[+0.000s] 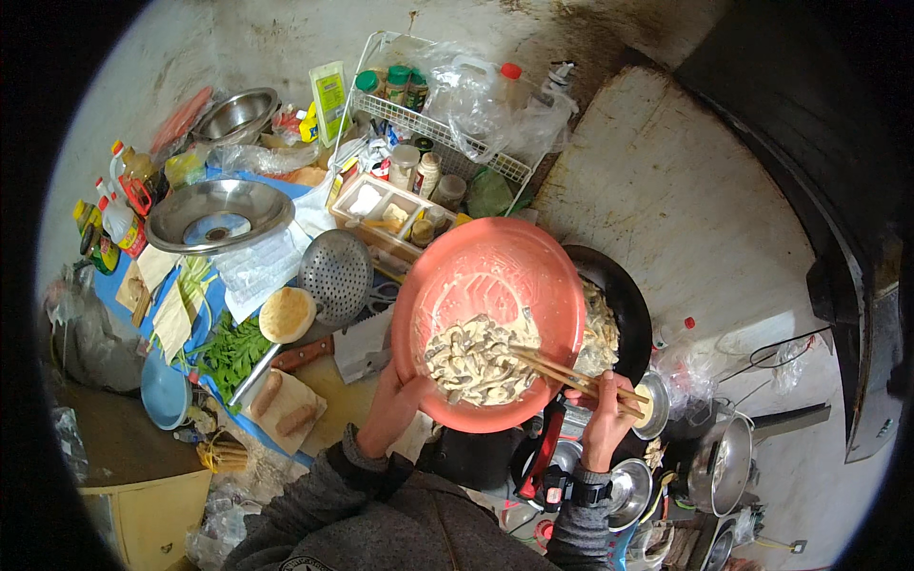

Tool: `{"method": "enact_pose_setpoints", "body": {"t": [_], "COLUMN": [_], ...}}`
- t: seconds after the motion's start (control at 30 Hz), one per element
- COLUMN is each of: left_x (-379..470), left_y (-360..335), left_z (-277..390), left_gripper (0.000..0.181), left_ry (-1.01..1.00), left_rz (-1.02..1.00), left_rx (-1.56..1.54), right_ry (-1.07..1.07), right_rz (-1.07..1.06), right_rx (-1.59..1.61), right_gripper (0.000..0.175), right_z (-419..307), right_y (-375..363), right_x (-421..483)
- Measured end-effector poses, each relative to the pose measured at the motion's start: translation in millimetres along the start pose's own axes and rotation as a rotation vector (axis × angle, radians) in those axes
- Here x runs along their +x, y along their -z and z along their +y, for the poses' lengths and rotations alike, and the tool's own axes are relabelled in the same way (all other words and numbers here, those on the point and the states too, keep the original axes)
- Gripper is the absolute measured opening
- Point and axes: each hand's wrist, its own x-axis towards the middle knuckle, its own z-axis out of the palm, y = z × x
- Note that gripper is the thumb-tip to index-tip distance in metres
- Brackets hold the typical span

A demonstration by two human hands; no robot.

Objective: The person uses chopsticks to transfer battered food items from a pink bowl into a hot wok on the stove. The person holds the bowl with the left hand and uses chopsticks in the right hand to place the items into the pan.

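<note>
My left hand (398,403) grips the lower left rim of a pink plastic basin (493,246), which is tilted over the near side of a black wok (632,307). Batter-coated strips of food (478,360), perhaps mushrooms, lie in the basin's lower part. In my right hand (605,414) is a pair of wooden chopsticks (564,372), their tips among the coated strips. Pale fried-looking pieces (598,335) show in the wok, partly hidden by the basin. The wok's red and black handle (550,450) points towards me.
A perforated metal skimmer (335,275), a cleaver (360,346) and green leaves (232,350) lie left of the basin. Behind stand a seasoning box (378,207) and a white wire rack (443,125). Metal bowls (632,492) and a steel pot (725,464) stand at right.
</note>
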Motion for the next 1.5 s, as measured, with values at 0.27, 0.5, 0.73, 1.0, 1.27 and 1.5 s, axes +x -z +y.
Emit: {"method": "enact_pose_setpoints", "body": {"t": [0.27, 0.5, 0.73, 1.0, 1.27, 1.5], "left_x": [3.0, 5.1, 3.8, 5.2, 6.4, 8.6], "left_y": [8.5, 8.1, 7.9, 8.9, 9.0, 9.4], "left_z": [-5.2, -8.3, -7.1, -11.6, -9.4, -21.0], "left_gripper": [0.046, 0.045, 0.043, 0.039, 0.040, 0.019], "left_ry": [0.045, 0.054, 0.043, 0.064, 0.091, 0.030], "left_rz": [-0.056, -0.059, -0.042, -0.012, -0.012, 0.060], "left_rx": [-0.017, -0.007, 0.009, -0.013, 0.009, 0.036], "right_ry": [0.012, -0.018, 0.011, 0.041, 0.051, 0.004], "right_rz": [0.108, 0.108, 0.117, 0.191, 0.199, 0.289], "right_rx": [0.125, -0.041, 0.032, 0.184, 0.189, 0.133], "right_gripper": [0.021, 0.025, 0.023, 0.019, 0.019, 0.020], "right_z": [-1.6, -12.3, -3.4, -11.6, -5.9, 0.1], "right_y": [14.0, 15.4, 2.9, 24.9, 34.8, 39.4], "right_x": [-2.0, -4.0, -4.5, 6.3, 9.5, 8.9]}}
